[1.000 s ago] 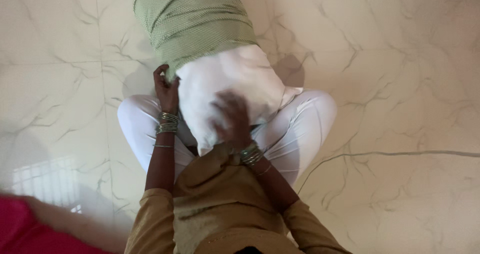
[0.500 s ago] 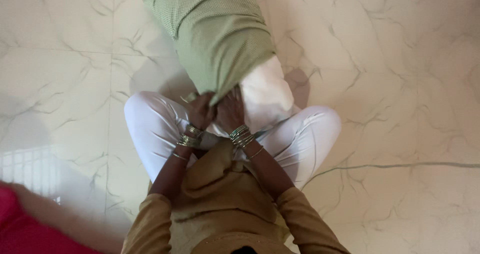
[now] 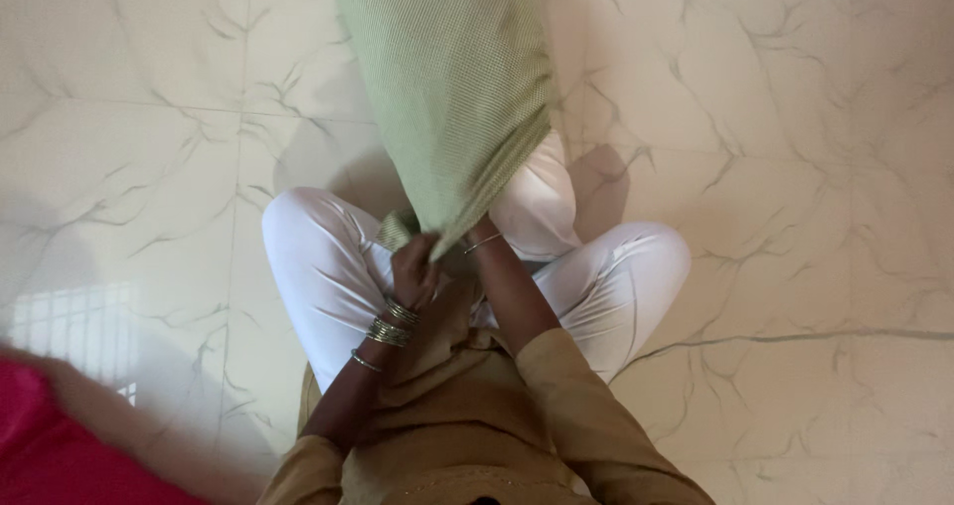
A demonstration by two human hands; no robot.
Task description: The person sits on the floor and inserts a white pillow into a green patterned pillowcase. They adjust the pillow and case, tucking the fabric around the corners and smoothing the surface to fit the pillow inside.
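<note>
Left hand (image 3: 415, 266) closed on the open hem of the green pillow cover (image 3: 447, 87), bangles at the wrist. Right hand hidden inside that cover, only wrist and forearm (image 3: 502, 281) showing; grip impossible to tell. White pillow (image 3: 542, 202) almost wholly sheathed, one corner bulging out on the right, resting on white-trousered knees (image 3: 318, 256). Long axis running straight away from the body over the marble floor (image 3: 795, 167). Both hands at the near end, left one outside.
</note>
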